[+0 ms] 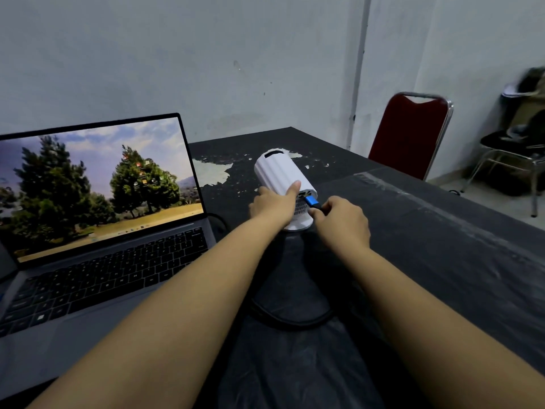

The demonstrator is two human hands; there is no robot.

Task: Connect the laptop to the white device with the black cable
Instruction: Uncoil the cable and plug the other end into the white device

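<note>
The white device [278, 171], a ribbed cylinder tilted on its stand, sits mid-table. My left hand [272, 203] grips its near end, thumb on top. My right hand [342, 221] pinches the black cable's blue plug [311, 201], whose tip is at a port on the device's rear face; how deep it sits I cannot tell. The black cable [290, 318] loops on the table between my forearms. The open laptop [97, 231], screen lit with a tree wallpaper, stands at the left.
The table has a black cover [442, 261] with pale worn patches behind the device. A red chair [408, 137] stands past the table's far right corner, and another chair [513, 154] piled with dark things is by the wall.
</note>
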